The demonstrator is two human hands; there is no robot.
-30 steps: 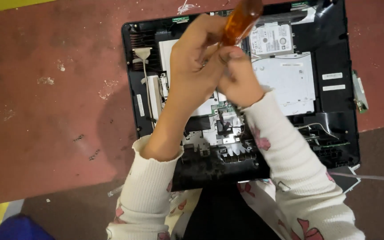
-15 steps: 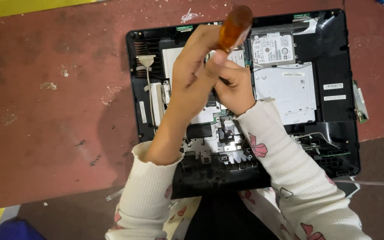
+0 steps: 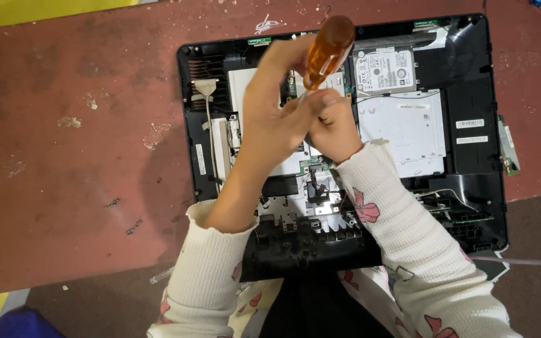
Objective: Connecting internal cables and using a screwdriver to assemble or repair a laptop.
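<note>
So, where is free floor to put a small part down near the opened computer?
The reddish-brown floor is bare left of the opened black computer chassis, up to the yellow strip at the top. The middle is crowded: left hand and right hand meet at the amber-handled screwdriver.

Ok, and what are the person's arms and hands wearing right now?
Both hands, left hand and right hand, are bare: no gloves, and no rings or watch that I can make out. Each arm has a cream ribbed-knit sleeve with pink bow prints and a frilled cuff; the left is pushed up the forearm.
</note>
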